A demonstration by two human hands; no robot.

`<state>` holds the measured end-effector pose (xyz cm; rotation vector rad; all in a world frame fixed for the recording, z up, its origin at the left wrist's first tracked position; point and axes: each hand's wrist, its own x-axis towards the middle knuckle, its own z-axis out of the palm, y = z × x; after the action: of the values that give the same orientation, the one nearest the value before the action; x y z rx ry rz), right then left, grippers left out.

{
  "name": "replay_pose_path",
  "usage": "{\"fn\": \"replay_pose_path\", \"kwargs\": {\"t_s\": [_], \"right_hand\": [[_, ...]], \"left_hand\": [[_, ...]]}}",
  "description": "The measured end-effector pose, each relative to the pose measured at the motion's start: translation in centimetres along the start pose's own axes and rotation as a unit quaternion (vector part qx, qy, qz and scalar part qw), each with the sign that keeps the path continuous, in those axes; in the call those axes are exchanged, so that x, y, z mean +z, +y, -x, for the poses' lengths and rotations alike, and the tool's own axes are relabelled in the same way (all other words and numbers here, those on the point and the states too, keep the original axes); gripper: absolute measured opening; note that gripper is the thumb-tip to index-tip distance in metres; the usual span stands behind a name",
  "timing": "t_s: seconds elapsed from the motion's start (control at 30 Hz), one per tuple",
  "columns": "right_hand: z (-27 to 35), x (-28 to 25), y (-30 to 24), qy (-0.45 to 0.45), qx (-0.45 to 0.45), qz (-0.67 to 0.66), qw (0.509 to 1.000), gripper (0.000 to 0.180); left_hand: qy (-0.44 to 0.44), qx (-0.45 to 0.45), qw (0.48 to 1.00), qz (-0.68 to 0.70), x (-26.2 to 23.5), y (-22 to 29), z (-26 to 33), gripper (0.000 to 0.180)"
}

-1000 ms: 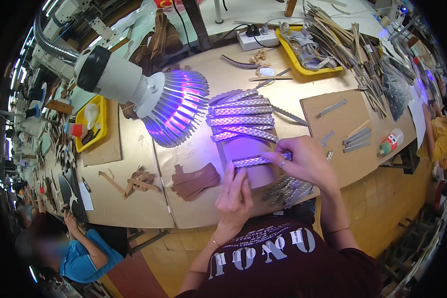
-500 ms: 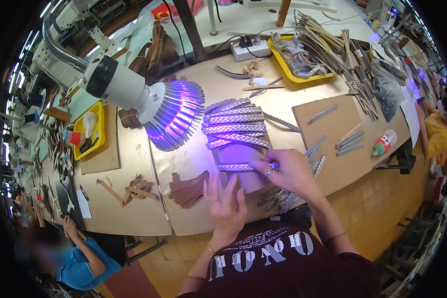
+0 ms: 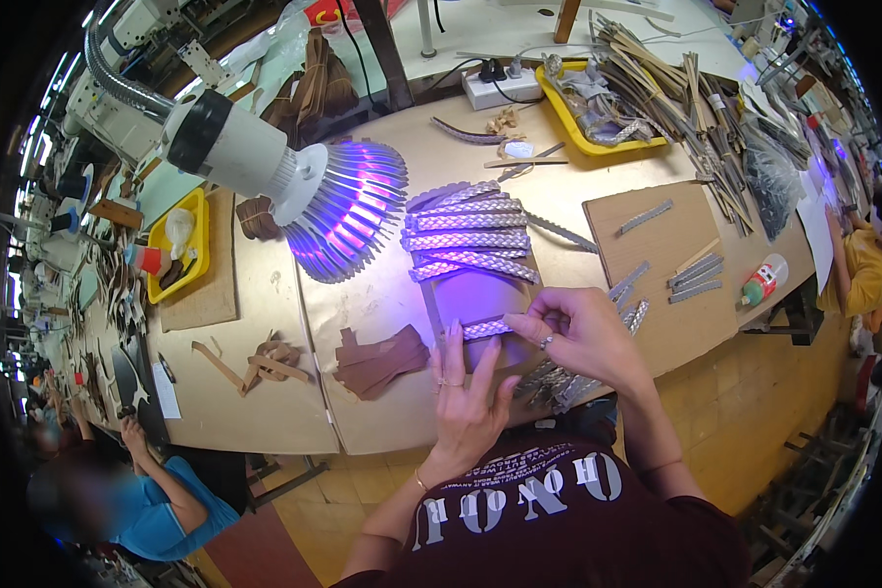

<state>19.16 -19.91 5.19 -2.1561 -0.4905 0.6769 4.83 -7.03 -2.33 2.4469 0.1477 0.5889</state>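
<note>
Workbench [image 3: 382, 294], five braided strips [image 3: 470, 235], two hands [image 3: 470, 397]

A lamp [image 3: 304, 186] at upper centre left throws violet light onto the bench [image 3: 382, 304] mid-frame, tinting the woven strips [image 3: 470, 230] and the fingertips of both hands; the rest sits in even, fairly bright room light with soft shadows. Fisheye bending curves the bench edges, a black rim rings the frame, and the lower left corner is blurred.
</note>
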Motion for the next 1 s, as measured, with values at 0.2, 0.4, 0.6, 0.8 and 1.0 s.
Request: {"fn": "replay_pose_path", "kwargs": {"t_s": [0.2,0.4,0.6,0.8,1.0], "right_hand": [[-0.2,-0.4,-0.8,0.019,-0.047,0.027,0.998,0.037],[-0.5,-0.5,-1.8,0.032,-0.164,0.063,0.984,0.028],[-0.7,-1.2,-0.6,0.003,-0.092,0.062,0.994,0.031],[-0.4,0.0,1.4,0.002,-0.042,-0.017,0.999,0.033],[-0.5,1.0,2.8,0.016,-0.044,-0.068,0.997,0.031]], "left_hand": [[-0.017,-0.003,0.996,-0.082,-0.5,1.0,-0.8,0.049],[-0.021,0.021,0.992,-0.119,-0.3,1.1,-1.3,0.046],[-0.007,0.045,0.988,-0.147,0.0,0.8,-1.3,0.048],[-0.015,0.05,0.987,-0.154,0.0,0.7,-1.2,0.045],[-0.016,0.053,0.985,-0.161,0.0,0.6,-1.2,0.045]]}}
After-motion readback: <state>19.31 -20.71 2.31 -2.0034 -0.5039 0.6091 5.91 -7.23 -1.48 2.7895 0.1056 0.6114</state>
